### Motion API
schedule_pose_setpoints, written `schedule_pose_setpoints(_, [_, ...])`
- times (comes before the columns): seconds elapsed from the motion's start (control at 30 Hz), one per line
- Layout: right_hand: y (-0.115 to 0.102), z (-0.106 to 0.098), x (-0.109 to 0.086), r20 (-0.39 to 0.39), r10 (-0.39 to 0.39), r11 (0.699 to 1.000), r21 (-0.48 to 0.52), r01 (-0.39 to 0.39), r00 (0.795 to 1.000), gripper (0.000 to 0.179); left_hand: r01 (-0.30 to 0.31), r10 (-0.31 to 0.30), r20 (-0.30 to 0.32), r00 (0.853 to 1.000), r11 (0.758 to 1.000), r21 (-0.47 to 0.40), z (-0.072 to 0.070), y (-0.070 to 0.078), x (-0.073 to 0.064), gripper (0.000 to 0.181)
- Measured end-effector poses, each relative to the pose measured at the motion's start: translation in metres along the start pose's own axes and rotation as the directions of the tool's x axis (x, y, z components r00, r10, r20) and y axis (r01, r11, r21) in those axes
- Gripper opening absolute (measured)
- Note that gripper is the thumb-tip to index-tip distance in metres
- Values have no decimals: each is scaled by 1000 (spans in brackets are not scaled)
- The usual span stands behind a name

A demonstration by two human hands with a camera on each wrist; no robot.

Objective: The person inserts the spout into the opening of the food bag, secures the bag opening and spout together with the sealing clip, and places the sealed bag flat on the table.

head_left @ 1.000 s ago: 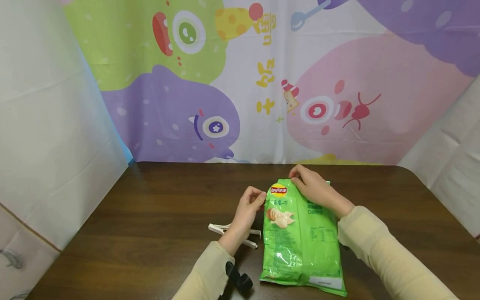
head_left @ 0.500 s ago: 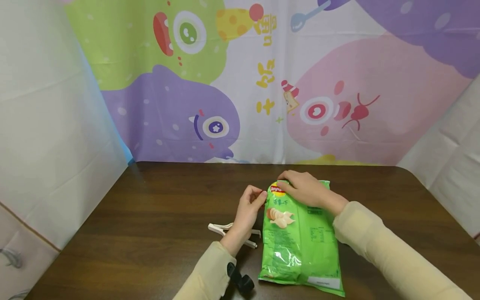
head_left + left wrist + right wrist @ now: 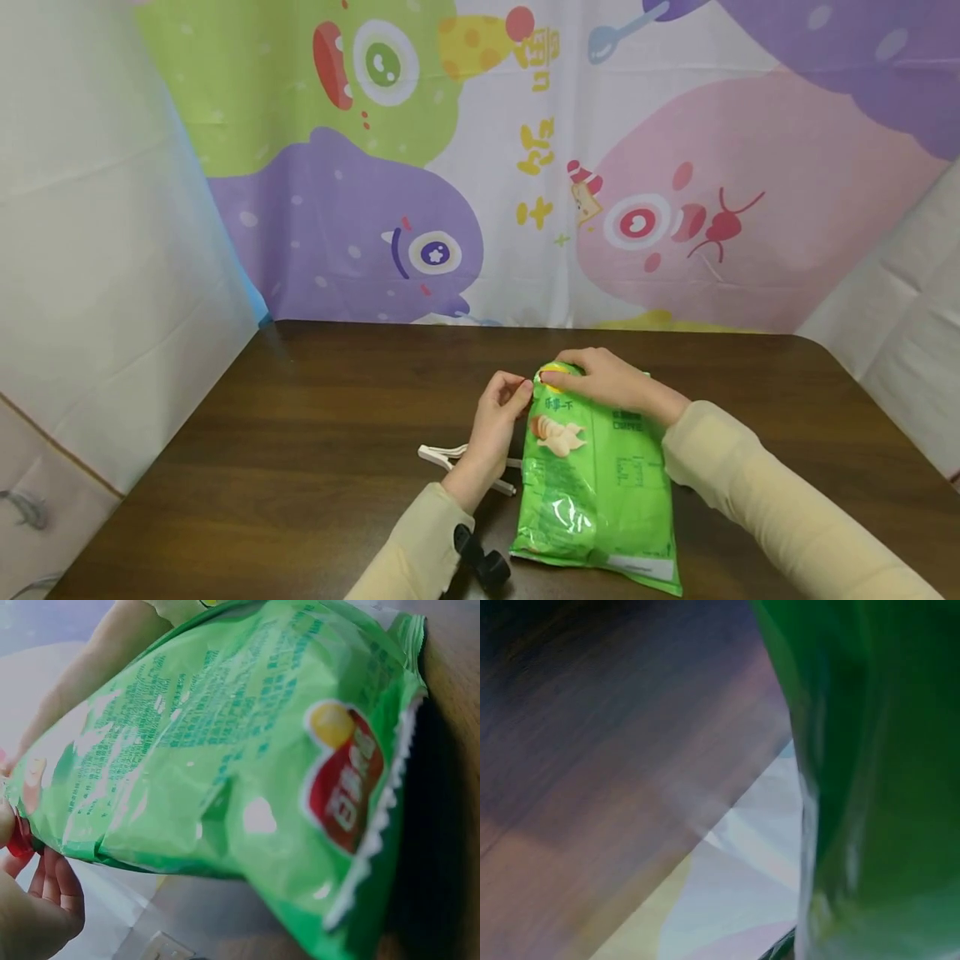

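Observation:
A green potato chip bag (image 3: 592,492) stands tilted on the table, printed with a yellow and red logo and sliced potato chips. My left hand (image 3: 491,425) pinches its upper left corner; in the left wrist view a glossy red patch (image 3: 21,836) shows between the fingers there. My right hand (image 3: 607,379) grips the top edge, thumb on the near face and fingers reaching over behind, where they are hidden. It partly covers the logo. A white two-armed plastic piece (image 3: 442,456) lies spread on the table, partly behind my left wrist.
A dark brown wooden table (image 3: 300,467) extends to a cartoon-printed curtain (image 3: 525,275) at the back. White cloth hangs on both sides. A black strap mount (image 3: 487,567) sits on my left sleeve.
My right hand has slid left along the bag's top edge toward the left corner, its thumb now over the logo. The bag has shifted slightly left. My left hand keeps its pinch.

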State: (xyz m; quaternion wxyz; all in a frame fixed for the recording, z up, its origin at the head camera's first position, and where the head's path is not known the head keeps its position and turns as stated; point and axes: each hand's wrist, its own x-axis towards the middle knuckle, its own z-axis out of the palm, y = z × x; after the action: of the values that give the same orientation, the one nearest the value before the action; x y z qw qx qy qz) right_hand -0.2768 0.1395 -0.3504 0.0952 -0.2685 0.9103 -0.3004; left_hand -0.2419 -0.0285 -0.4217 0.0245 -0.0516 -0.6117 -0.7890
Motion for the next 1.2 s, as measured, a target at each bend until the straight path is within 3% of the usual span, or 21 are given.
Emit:
schedule_pose_setpoints(0.3, [4,-3,-1,-39,-22,1000,15,23,999,29,27,-26,20,999,999,-20,-3,2,0,23])
schedule_pose_setpoints(0.67, [6,-3,0,-22,-36,997,68,37,999,25,33,-24,103,994,996,-84,-6,2,2,6])
schedule_pose_setpoints(1.0, [10,-1,1,-29,-10,976,217,16,1000,28,42,-34,122,992,997,-65,-5,4,1,22])
schedule_pose_setpoints(1.2, [10,0,2,-30,-58,971,231,63,998,23,45,-39,115,993,997,-55,-5,3,1,23])
